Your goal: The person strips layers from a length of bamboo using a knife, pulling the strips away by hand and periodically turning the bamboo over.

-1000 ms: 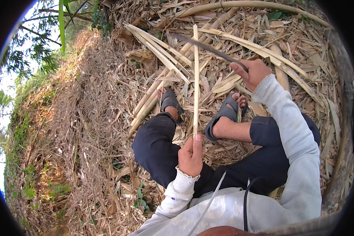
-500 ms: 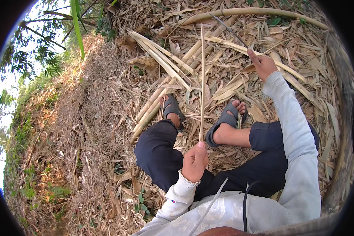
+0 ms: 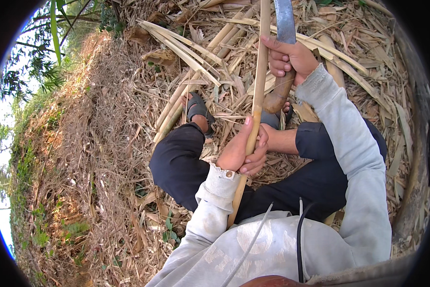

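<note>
Bamboo strip [image 3: 259,81] held near upright in front of the torso, between the knees, lower end running down past the grey sleeve. Left hand [image 3: 243,153] closed around strip at mid-length. Right hand [image 3: 289,57] above, just beside strip, gripping wooden handle of machete [image 3: 283,52], blade pointing up alongside strip. Beyond strip: sandalled feet [image 3: 198,110] on bamboo litter [image 3: 358,71].

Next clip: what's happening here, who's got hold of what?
A person sits on ground littered with dry bamboo husks and split stalks, legs out, sandals on. The left hand grips a long bamboo strip that stands nearly upright in front of them. The right hand holds a knife by its wooden handle, blade pointing up, right beside the strip's upper part. Whether the blade touches the strip is unclear.
</note>
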A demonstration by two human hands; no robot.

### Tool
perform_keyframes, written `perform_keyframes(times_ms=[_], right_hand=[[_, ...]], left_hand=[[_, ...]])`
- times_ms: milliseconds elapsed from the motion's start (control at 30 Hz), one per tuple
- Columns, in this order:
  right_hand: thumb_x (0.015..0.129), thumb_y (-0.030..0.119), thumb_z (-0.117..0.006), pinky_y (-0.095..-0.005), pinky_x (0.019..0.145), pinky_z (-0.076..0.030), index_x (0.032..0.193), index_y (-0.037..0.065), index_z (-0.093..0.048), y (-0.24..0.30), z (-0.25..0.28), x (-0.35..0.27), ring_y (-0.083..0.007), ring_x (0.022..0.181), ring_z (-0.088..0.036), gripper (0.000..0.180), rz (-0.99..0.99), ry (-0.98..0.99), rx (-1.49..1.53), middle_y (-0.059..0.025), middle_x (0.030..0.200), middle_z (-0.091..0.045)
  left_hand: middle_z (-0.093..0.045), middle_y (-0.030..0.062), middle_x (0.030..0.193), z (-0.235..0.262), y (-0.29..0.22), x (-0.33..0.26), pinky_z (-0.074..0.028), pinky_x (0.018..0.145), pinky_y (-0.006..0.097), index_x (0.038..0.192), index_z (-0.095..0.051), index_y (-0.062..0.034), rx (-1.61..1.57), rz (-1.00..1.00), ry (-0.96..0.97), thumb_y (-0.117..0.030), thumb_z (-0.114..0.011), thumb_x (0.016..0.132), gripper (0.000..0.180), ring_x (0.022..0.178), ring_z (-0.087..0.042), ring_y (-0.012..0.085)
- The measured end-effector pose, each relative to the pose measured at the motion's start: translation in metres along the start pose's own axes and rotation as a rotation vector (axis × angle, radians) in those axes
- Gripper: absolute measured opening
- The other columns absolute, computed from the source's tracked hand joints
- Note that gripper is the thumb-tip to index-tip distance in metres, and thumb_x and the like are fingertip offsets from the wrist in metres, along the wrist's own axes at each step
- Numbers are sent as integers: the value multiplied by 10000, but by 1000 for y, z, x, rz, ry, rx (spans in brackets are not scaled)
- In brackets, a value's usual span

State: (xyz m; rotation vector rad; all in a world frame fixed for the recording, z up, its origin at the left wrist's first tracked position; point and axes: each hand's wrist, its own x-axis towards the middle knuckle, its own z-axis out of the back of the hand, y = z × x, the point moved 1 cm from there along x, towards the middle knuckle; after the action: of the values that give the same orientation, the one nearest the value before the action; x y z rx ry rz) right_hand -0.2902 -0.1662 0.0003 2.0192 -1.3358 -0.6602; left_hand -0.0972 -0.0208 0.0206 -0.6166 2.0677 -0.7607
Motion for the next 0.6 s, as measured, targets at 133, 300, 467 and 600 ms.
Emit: perform_keyframes(times_ms=[133, 300, 467, 600], right_hand=[[920, 221, -655, -212, 416, -306, 691, 139, -473, 20, 31, 9, -16, 403, -324, 304, 107, -98, 171, 104, 506, -312], [933, 273, -634, -205, 424, -307, 821, 56, -598, 44, 108, 29, -9, 418, -318, 247, 271, -193, 266, 99, 515, -310], [966, 307, -547, -254, 461, -386, 683, 154, -405, 67, 95, 9, -57, 433, -346, 352, 193, -174, 339, 82, 505, -327], [956, 342, -563, -250, 469, -382, 792, 85, -494, 58, 80, 14, -53, 434, -346, 312, 320, -231, 185, 84, 511, -317]], left_hand=[[-604, 170, 784, 17, 25, 4, -532, 623, 342, 1132, -483, -10, 125, -4, -103, -832, -39, 813, 988, 675, -650, 299], [-626, 172, 809, 47, 89, -45, -532, 778, 382, 1070, -515, 3, 245, 251, -76, -837, 43, 776, 1050, 760, -661, 310], [-484, 67, 550, 29, 92, -86, -490, 567, 302, 844, -473, -43, 178, 294, -67, -682, -33, 918, 780, 455, -509, 185], [-368, 26, 480, 17, 70, -85, -367, 356, 260, 762, -399, -76, 158, 232, -190, -565, -189, 1003, 584, 337, -357, 116]])
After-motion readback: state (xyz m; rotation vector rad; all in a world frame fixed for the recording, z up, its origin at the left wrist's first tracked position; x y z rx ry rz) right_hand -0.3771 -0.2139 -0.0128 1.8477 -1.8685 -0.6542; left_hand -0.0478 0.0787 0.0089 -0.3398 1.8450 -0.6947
